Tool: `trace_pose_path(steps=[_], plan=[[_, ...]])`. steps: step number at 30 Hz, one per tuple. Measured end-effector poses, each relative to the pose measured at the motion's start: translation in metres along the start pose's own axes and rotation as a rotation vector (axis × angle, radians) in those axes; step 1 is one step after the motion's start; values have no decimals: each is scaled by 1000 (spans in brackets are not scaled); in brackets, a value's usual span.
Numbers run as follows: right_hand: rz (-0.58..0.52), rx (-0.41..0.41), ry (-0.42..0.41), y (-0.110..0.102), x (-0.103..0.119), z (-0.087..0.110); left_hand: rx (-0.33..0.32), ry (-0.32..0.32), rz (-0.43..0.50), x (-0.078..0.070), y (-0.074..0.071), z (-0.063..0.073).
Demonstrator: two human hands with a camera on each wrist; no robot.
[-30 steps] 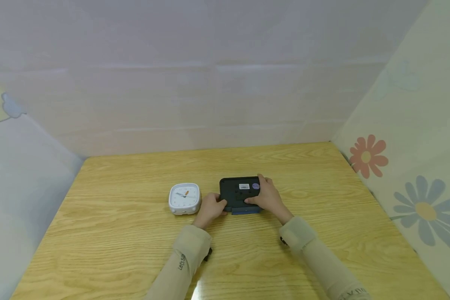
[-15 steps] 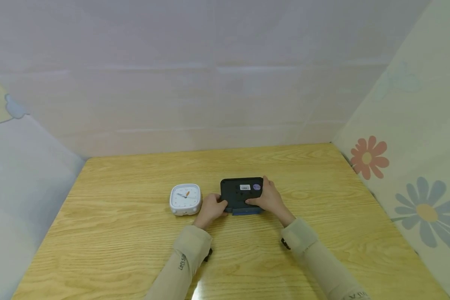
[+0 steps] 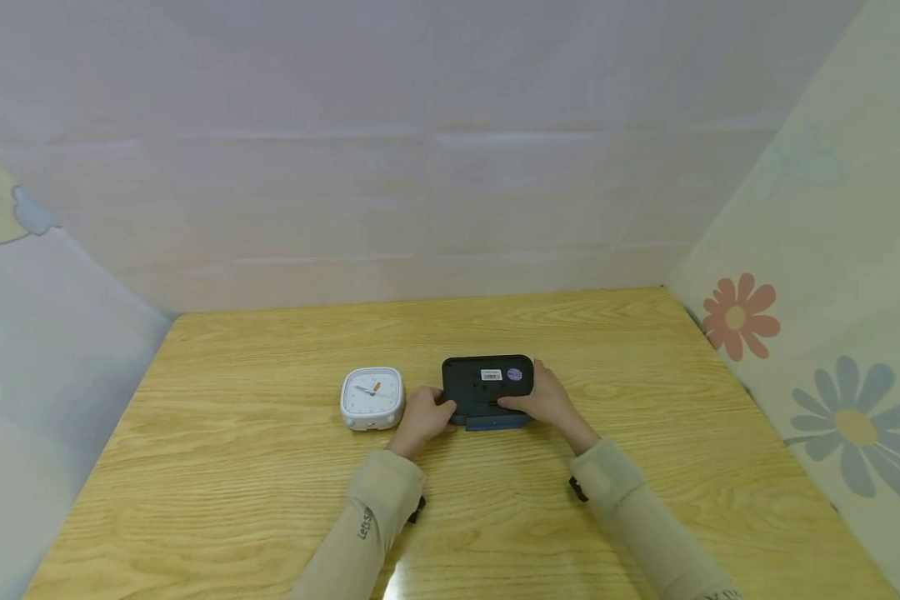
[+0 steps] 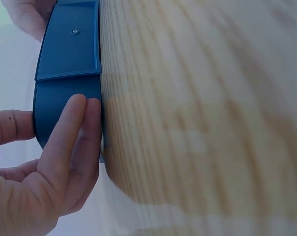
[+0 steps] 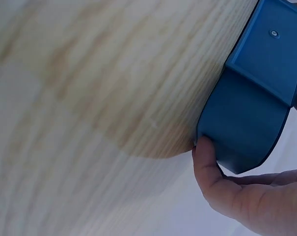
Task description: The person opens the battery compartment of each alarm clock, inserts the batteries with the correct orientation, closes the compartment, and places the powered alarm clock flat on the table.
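A dark rounded-rectangular device [image 3: 468, 383], with a barcode label and a round purple sticker on its back, lies face down on the wooden table. Its lower side with a screwed cover [image 4: 67, 54] looks blue in both wrist views. My left hand [image 3: 422, 421] grips the lower left corner, thumb on the back and fingers against the lower side. At the right end, my right hand [image 3: 551, 402] holds the device, its thumb on the back and a fingertip at the edge near the table in the right wrist view. The device's front is hidden.
A white square alarm clock [image 3: 371, 400] lies face up just left of my left hand. The wooden table [image 3: 270, 483] meets a pale wall behind, and flower-printed cloth [image 3: 855, 425] hangs at the right.
My right hand has slid right and down from the device's upper right corner, uncovering that corner. My left hand keeps its hold, and the device stays nearly in place.
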State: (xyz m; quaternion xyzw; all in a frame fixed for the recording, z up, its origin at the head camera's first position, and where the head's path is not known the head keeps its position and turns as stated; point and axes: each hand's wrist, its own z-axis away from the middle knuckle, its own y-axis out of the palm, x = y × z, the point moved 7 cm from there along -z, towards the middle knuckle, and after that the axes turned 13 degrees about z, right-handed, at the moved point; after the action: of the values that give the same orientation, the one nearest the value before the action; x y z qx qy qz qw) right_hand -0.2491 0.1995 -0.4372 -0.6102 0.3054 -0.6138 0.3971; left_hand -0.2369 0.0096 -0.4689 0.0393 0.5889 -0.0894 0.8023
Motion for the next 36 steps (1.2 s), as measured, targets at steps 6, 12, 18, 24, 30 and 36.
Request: trace_pose_path(steps=[6, 12, 18, 24, 30, 36], plan=[[-53, 0, -1, -2, -4, 0, 0, -2, -5, 0, 0, 0], [-88, 33, 70, 1, -14, 1, -8, -6, -16, -2, 0, 0], [-108, 21, 92, 1, -18, 1, -3, -4, -23, -4, 1, 1], [-117, -1, 120, 0, -21, 2, -2, -8, -17, -4, 2, 0], [-135, -33, 138, -5, -21, 3, 3, -12, 11, -3, 3, 0], [-176, -56, 118, -11, -15, 7, 4, -1, 46, -3, 4, -2]])
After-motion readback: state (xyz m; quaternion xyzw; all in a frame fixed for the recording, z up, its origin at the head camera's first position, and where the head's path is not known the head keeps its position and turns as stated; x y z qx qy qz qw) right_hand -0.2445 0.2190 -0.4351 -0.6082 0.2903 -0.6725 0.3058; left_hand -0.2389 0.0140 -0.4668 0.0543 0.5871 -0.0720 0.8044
